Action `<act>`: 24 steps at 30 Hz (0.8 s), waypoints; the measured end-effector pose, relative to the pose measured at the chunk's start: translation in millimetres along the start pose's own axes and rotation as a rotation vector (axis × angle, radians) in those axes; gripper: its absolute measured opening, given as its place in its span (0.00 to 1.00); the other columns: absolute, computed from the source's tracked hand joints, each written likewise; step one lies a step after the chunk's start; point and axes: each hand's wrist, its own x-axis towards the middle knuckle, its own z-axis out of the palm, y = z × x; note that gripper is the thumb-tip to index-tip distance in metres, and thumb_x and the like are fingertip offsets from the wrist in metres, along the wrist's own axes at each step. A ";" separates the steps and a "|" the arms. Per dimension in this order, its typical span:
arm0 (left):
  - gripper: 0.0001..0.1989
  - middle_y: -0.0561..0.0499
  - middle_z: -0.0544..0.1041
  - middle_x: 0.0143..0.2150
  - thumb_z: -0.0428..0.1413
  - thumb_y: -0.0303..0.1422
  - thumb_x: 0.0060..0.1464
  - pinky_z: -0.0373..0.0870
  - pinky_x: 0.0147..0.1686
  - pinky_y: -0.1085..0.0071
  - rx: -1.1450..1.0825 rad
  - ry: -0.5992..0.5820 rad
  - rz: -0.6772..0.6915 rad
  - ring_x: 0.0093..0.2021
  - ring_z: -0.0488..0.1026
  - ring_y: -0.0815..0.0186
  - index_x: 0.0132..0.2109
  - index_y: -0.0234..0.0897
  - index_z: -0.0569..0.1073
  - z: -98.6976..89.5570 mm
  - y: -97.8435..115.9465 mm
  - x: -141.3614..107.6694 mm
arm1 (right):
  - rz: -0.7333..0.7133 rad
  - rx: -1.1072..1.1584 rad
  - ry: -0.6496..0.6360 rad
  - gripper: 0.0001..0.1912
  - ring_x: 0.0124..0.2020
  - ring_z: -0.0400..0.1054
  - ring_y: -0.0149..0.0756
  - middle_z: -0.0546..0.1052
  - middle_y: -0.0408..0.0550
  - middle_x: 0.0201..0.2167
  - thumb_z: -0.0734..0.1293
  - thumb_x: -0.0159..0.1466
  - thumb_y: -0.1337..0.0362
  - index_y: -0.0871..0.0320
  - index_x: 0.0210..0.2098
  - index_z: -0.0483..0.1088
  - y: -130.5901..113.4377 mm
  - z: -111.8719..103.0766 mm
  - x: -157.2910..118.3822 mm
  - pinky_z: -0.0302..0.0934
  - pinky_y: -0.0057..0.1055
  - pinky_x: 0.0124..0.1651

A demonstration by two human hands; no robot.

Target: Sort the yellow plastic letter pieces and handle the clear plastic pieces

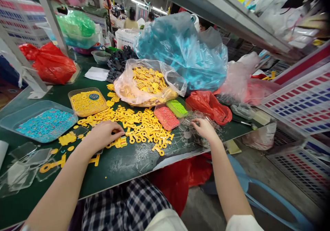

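My left hand point(103, 134) is over the left part of a spread of yellow plastic pieces point(144, 121), thumb and fingertips pressed together; whatever they pinch is too small to make out. Beneath and beside it sits a stack of yellow pieces point(120, 142). My right hand point(203, 128) is at a pile of clear plastic pieces point(192, 124) on the right, its fingers curled inward, their grip unclear. Between the hands stand a tray of pink beads point(167, 117) and a smaller one of green beads point(177, 107). An open clear bag point(149, 83) of yellow pieces lies behind.
Trays of blue beads point(46, 122) and yellow beads point(87, 101) stand left. Clear flat pieces point(20, 172) lie front left. Behind are a large blue bag point(183, 52) and black parts point(120, 61); right, a red bag point(208, 105) and crates point(301, 97).
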 end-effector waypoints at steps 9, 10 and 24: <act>0.19 0.47 0.82 0.39 0.49 0.46 0.59 0.67 0.39 0.65 -0.002 -0.037 -0.015 0.39 0.76 0.56 0.38 0.40 0.80 -4.1 4.2 0.0 | -0.073 0.007 0.074 0.15 0.48 0.68 0.49 0.80 0.55 0.44 0.60 0.66 0.65 0.57 0.44 0.78 -4.1 3.9 11.1 0.60 0.42 0.49; 0.19 0.47 0.82 0.39 0.49 0.46 0.59 0.67 0.40 0.65 -0.005 -0.029 -0.016 0.40 0.76 0.56 0.39 0.40 0.79 -4.1 4.5 -0.3 | -0.079 0.006 0.092 0.15 0.48 0.68 0.50 0.80 0.56 0.44 0.60 0.66 0.66 0.58 0.44 0.78 -4.5 3.0 11.9 0.60 0.42 0.48; 0.18 0.47 0.82 0.39 0.49 0.45 0.61 0.67 0.45 0.62 -0.062 0.061 0.042 0.42 0.75 0.56 0.37 0.39 0.79 -6.5 9.4 -2.4 | 0.053 0.311 0.398 0.19 0.27 0.64 0.38 0.78 0.50 0.29 0.61 0.63 0.54 0.57 0.40 0.78 -35.5 -21.8 -9.3 0.59 0.34 0.33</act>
